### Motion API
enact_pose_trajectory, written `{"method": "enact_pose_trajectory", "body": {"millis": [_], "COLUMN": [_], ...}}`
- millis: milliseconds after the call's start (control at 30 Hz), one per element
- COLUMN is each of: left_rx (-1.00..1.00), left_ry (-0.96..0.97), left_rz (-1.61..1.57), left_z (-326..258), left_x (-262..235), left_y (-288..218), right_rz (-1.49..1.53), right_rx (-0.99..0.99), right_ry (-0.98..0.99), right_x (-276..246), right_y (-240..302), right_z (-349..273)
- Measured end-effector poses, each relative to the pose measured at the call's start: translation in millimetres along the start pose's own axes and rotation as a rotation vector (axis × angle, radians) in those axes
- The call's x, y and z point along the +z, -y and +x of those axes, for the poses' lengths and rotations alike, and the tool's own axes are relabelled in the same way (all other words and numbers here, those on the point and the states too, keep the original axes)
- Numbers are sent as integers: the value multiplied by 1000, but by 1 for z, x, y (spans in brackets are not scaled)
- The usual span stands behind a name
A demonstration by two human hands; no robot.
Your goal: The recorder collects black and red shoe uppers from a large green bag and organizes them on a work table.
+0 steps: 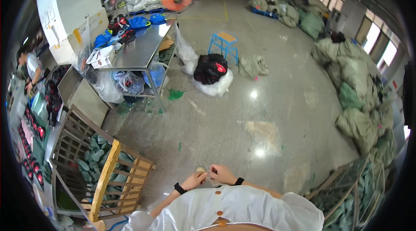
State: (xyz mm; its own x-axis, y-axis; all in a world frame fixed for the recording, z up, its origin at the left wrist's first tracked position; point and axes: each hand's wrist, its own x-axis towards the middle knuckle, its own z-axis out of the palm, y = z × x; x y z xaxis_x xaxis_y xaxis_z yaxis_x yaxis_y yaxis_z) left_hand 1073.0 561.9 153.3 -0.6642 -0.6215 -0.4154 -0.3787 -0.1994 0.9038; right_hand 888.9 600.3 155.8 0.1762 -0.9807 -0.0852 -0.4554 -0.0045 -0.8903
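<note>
My left hand and my right hand meet in front of my chest, low in the view, above the bare concrete floor. Both pinch a small pale object between their fingertips; it is too small to identify. A dark band sits on each wrist. My white buttoned top fills the bottom edge.
A wooden slatted crate with green pieces stands at my left. A steel table with bags and shoes is further back. A blue stool, a black bag on white plastic and stacked sacks ring the floor. Another person stands far left.
</note>
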Motion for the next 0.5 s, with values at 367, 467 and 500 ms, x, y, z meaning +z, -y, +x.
{"method": "enact_pose_trajectory", "body": {"millis": [367, 467, 500], "left_rx": [1, -54, -102], "left_ry": [259, 119, 23], "left_rz": [-787, -738, -669], "left_z": [193, 238, 256], "left_x": [-122, -151, -163], "left_y": [-101, -125, -134], "right_rz": [360, 408, 414], "right_rx": [169, -77, -85], "right_ry": [-116, -86, -70], "right_x": [-114, -138, -150], "right_y": [-24, -50, -60], "right_z": [204, 258, 281]}}
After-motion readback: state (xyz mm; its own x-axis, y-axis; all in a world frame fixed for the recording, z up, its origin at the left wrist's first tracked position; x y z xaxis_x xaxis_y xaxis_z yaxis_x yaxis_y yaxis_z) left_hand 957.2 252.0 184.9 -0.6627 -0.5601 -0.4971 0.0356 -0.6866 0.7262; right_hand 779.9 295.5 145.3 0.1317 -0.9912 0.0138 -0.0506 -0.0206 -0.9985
